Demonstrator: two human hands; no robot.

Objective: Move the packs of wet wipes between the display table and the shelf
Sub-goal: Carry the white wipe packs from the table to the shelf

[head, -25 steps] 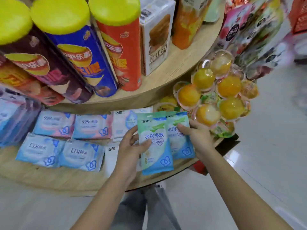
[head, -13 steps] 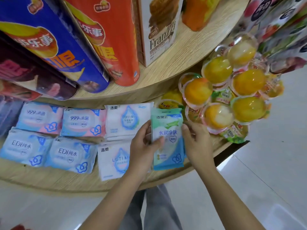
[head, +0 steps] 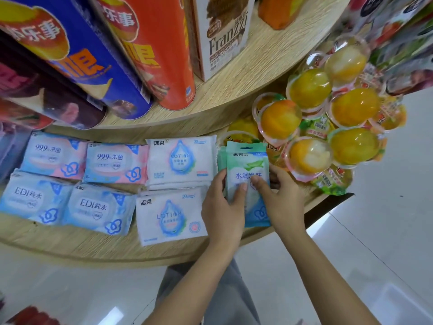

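Saw both hands on green wipes pack [head: 248,181], lower tier of display table [head: 93,249], right of white lotion packs [head: 180,160]. Left hand [head: 222,209] pinched left edge, right hand [head: 278,202] thumb pressed front (second pack behind, partly hidden). Judged squaring-up step; next needed clean release.

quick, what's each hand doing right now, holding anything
Left hand: closed on the green wipes pack, thumb on its front.
Right hand: closed on the same pack from the other side.
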